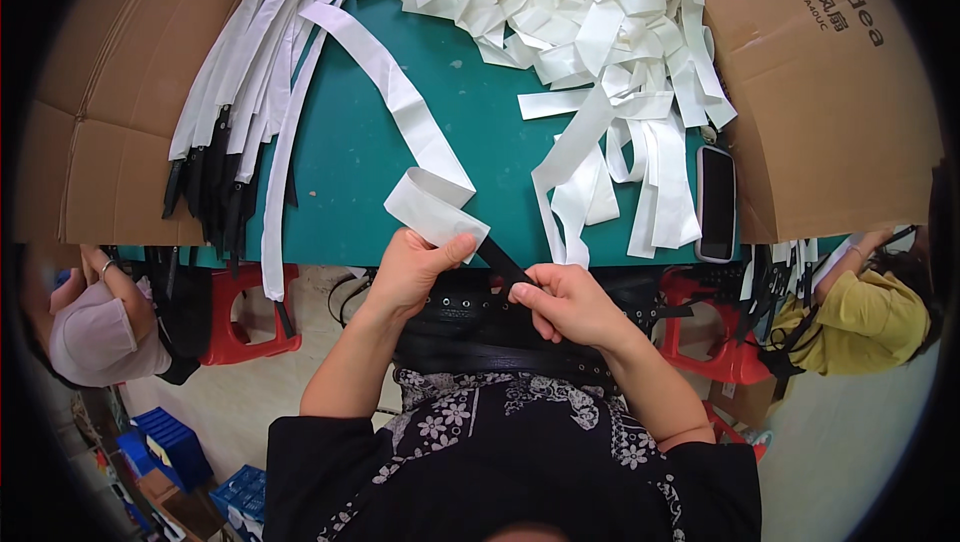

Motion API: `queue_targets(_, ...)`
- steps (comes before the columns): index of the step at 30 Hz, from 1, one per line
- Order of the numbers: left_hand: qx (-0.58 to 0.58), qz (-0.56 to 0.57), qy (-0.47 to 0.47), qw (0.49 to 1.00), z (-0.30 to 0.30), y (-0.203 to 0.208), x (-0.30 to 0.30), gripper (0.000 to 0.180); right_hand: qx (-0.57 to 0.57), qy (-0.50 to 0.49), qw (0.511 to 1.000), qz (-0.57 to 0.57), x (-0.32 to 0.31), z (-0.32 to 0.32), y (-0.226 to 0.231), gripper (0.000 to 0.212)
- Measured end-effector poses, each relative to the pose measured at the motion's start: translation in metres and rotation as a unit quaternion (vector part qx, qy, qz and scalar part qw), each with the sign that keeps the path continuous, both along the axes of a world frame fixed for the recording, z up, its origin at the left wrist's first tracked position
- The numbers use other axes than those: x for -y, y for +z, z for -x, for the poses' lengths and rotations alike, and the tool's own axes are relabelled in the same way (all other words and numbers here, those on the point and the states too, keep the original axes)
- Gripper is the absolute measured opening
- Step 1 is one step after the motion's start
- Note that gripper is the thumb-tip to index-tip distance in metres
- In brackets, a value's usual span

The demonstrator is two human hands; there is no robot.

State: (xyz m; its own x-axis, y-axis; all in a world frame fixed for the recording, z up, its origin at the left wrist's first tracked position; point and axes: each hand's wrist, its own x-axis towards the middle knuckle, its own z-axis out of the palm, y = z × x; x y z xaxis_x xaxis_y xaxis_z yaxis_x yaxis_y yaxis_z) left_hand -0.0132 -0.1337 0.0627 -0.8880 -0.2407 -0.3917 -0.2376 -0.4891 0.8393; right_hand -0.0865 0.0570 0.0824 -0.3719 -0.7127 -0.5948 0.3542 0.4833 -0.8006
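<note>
Left hand (418, 267): closed in a pinch on the end of a white strip (408, 112), thumb on top, fingers underneath. Right hand (565, 300): pinching a black strap (503, 260) between thumb and fingers, other fingers curled in.

Strip position: its gripped end is right at the left thumb. From there it loops back just above that hand, folds over, then runs up and left across the green surface (350, 182) to the bundle at the far left. Strap position: short span between the two hands, slanting down from the strip's end to the right thumb. Strap meets the strip just beside the left thumb; can't tell if it goes inside or only underneath. Both hands sit at the near edge of the surface, close together, not touching.

Around them: bundle of white strips with black ends (250, 92) on the left, fanned toward the near edge. Big loose pile of white strips (560, 2) at the far side, a few trailing down near the right hand. Phone (715, 204) to the right of those. Cardboard (820, 122) walls both sides.
</note>
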Motion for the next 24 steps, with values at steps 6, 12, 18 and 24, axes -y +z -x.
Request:
queue_targets(6, 0.004, 0.001, -0.080, 0.997, -0.002, -0.008, -0.004, 0.023, -0.046, -0.012, 0.999, -0.005, -0.011, -0.006, 0.003, 0.022)
queue_targets(12, 0.022, -0.037, -0.182, 0.982, 0.000, -0.011, -0.034, 0.022, -0.176, -0.065, 0.982, -0.004, -0.006, -0.006, 0.006, 0.050)
queue_targets(18, 0.011, -0.045, -0.223, 0.974, -0.007, -0.013, -0.067, 0.021, -0.277, -0.153, 0.946, 0.074, -0.006, -0.010, -0.022, 0.063)
queue_targets(24, 0.003, 0.075, -0.134, 0.988, -0.010, -0.013, -0.060, 0.021, -0.220, -0.139, 0.961, 0.096, -0.023, -0.018, -0.031, 0.038)
